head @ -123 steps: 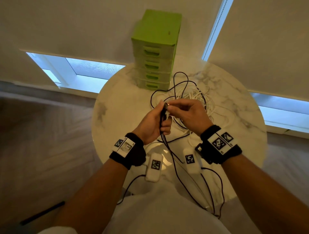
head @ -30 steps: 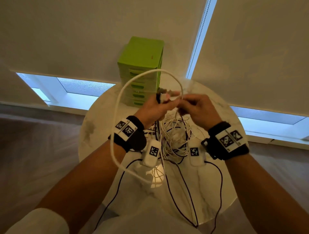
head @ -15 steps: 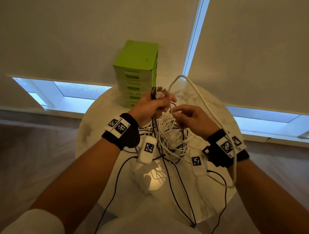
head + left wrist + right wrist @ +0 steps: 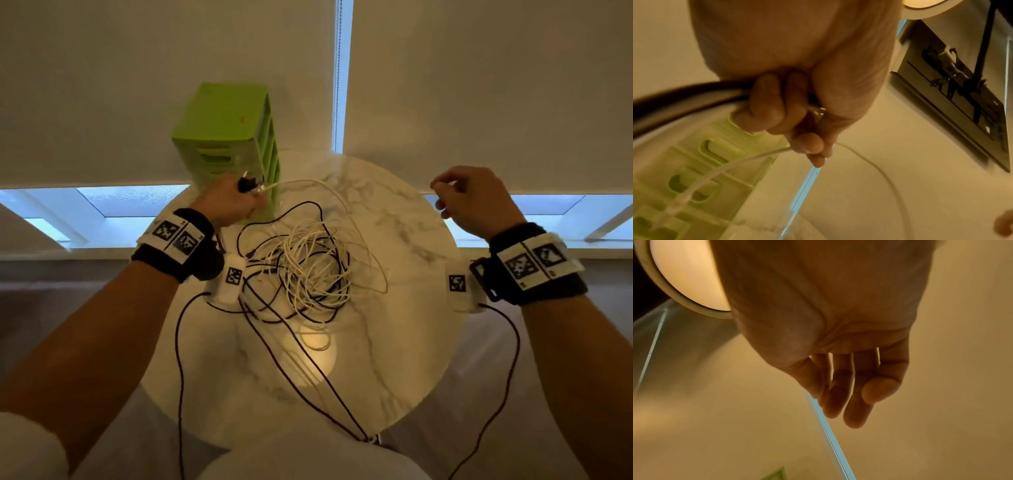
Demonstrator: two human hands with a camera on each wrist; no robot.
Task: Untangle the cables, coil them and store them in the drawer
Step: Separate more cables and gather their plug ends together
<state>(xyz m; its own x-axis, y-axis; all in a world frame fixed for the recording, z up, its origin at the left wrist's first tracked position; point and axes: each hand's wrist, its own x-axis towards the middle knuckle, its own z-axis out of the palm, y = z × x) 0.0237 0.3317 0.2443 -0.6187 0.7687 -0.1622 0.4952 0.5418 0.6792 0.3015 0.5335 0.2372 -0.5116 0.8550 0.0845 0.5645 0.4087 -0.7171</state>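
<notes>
I am spreading my hands apart now: my left hand (image 4: 228, 202) is gripping the plug ends at eleven o'clock by the green plastic drawer unit (image 4: 227, 137), while my right hand (image 4: 474, 200) is pinching the thin white cable (image 4: 308, 183) out toward two o'clock, so one strand is coming free of the black-and-white tangle (image 4: 308, 270) mid-table.

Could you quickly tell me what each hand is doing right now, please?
Left hand: closed, gripping the cable ends, black and white together.
Right hand: fingers curled, pinching a white cable in the head view.

Black wristbands (image 4: 178, 253), white square-code tags (image 4: 536, 262), white sleeve (image 4: 30, 445).
</notes>
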